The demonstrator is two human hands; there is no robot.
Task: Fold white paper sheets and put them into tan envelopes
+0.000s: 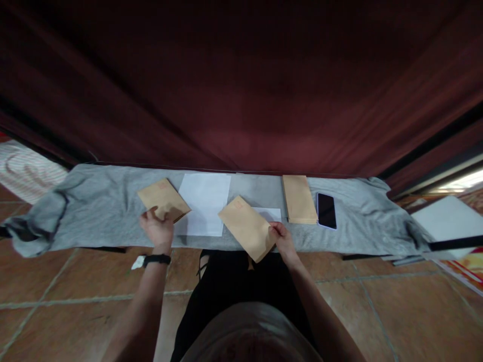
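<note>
My right hand [282,240] pinches the lower right edge of a brown paper envelope [245,226]. That envelope lies aslant in front of my lap, with a small red mark near its upper corner. My left hand [157,227], a dark band on its wrist, rests with its fingers apart on the near edge of a small pile of brown envelopes [162,197]. White paper [206,201] lies between the two hands, partly under the left pile. Another white sheet [270,214] shows behind the envelope in my right hand.
A neat stack of brown envelopes [299,197] lies right of centre, beside a phone [326,211] with a dark screen. Everything sits on a narrow surface under a grey cloth [109,206]. A dark red curtain [241,100] hangs behind. A white scrap [138,262] is on the tiled floor.
</note>
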